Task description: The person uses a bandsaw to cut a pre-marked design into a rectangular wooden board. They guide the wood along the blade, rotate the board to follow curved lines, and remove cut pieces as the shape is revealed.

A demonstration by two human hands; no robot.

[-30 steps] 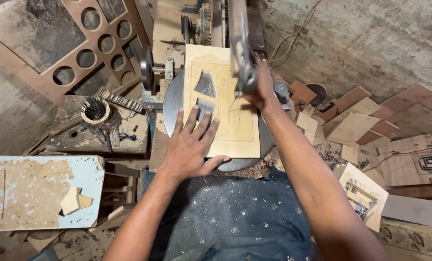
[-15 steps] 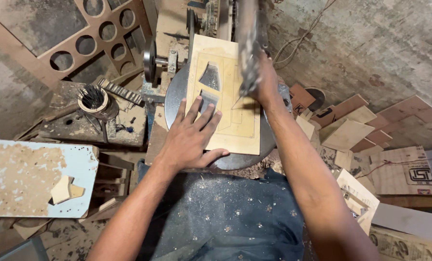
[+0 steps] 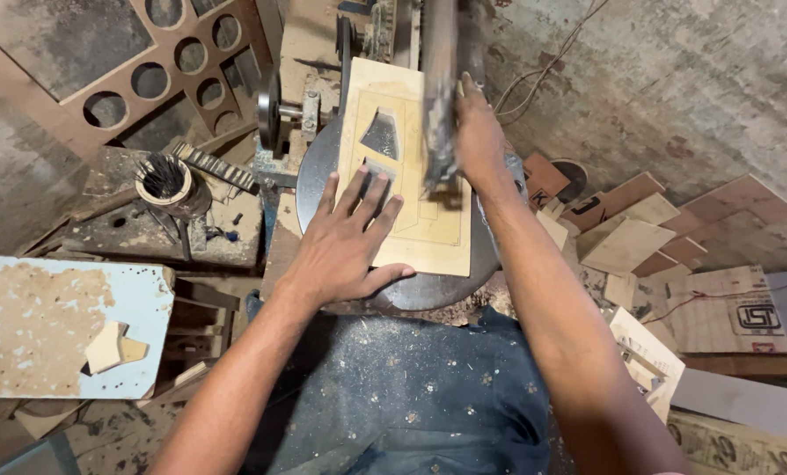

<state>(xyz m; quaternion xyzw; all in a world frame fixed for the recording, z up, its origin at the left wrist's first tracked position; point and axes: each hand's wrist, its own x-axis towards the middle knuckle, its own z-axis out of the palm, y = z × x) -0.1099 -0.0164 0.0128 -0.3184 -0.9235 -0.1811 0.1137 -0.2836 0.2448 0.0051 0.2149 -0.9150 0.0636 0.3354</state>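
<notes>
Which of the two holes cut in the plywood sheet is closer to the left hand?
The lower cutout: the left hand's fingertips reach its edge. The upper cutout lies farther up the sheet, clear of the hand.

soft, even daylight with faint shadows and no glare; the saw arm [image 3: 439, 97] is smeared by motion blur, and the frame's edges bend slightly.

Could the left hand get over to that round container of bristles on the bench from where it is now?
Probably yes: the left hand lies flat on the wooden panel, holding nothing, and the bristle-filled container stands off to its left with open bench between.
</notes>
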